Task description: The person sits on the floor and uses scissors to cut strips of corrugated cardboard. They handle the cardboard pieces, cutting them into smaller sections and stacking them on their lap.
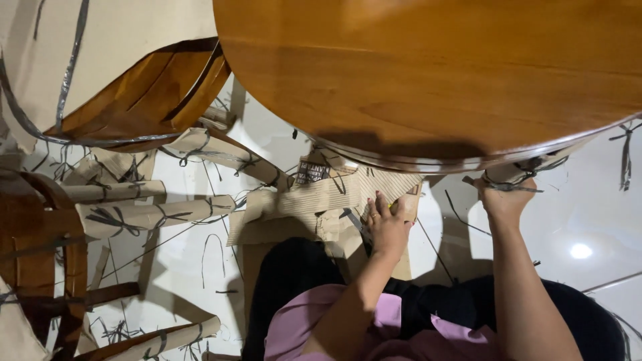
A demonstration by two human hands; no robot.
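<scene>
Left hand: centre frame, fingers pressed flat on corrugated cardboard wrapping below round wooden tabletop; small yellow-handled item partly hidden beneath, kind unclear. Right hand: right of centre, closed around wrapped table leg bound with grey strapping. Wrapped chair legs, upper and middle left. Strap offcuts scattered on white tiled floor. Risk, judged: hidden blade nicking fingers or polished wood; loose straps underfoot causing slips.
</scene>
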